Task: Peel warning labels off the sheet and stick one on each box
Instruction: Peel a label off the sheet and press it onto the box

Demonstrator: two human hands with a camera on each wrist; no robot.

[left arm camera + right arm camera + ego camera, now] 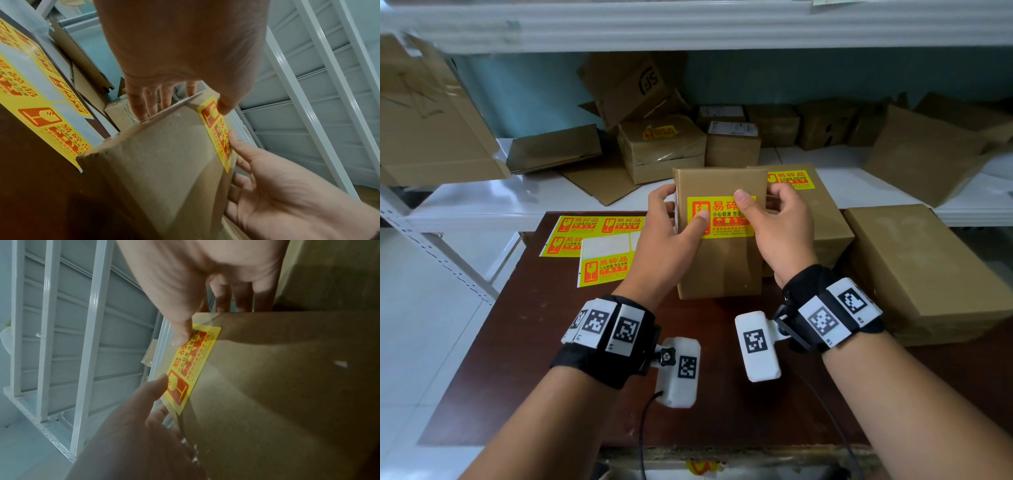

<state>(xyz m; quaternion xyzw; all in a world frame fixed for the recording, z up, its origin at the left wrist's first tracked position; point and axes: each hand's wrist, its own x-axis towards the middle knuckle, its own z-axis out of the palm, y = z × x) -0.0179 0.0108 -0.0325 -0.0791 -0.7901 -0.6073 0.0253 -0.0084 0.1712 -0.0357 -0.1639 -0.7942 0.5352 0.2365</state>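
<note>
gripping the box [719, 240] by its sides above the brown table [534, 342], the left hand [671, 233] and right hand [777, 226] pressed both thumbs on the yellow label [722, 219], probably to seat it; the label sheet [602, 253] lay nearby, left.

We see our right hand [205, 272] at the top, its thumb pressing the upper end of the yellow warning label [195, 363] near the left edge of the brown box [287, 386]. Our left hand [131, 434] comes up from below, its thumb touching the label's lower end. White shelf rails [90, 337] stand at left.
</note>
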